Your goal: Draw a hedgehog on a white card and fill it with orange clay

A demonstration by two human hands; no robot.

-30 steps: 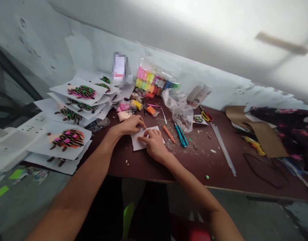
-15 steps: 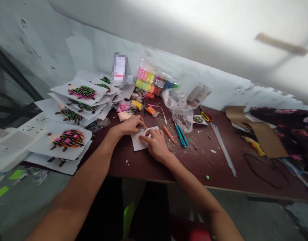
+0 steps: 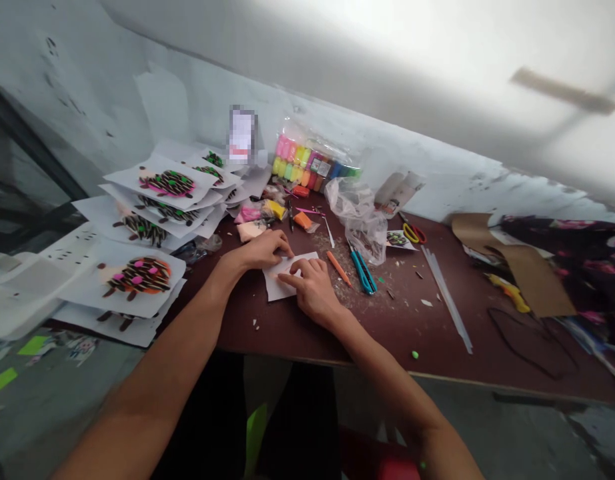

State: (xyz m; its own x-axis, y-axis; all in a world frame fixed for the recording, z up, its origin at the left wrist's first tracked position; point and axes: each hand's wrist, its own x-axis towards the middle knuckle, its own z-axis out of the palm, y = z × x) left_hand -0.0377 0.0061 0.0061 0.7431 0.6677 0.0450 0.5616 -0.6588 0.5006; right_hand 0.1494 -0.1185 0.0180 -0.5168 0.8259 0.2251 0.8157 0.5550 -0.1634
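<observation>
Little has been changed: the white paper [image 3: 276,291] on the desk [image 3: 287,333] is still partly covered by the left hand [image 3: 265,248] and right hand [image 3: 315,290], so work on it is apparently being continued. Their fingers [image 3: 292,281] are bent, but whether anything is pinched cannot be told.

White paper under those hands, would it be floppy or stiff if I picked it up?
Probably light and floppy: the white paper looks thin. It might slide easily on the smooth-looking table if pushed, but with the left hand and right hand on it, it would likely stay put.
</observation>
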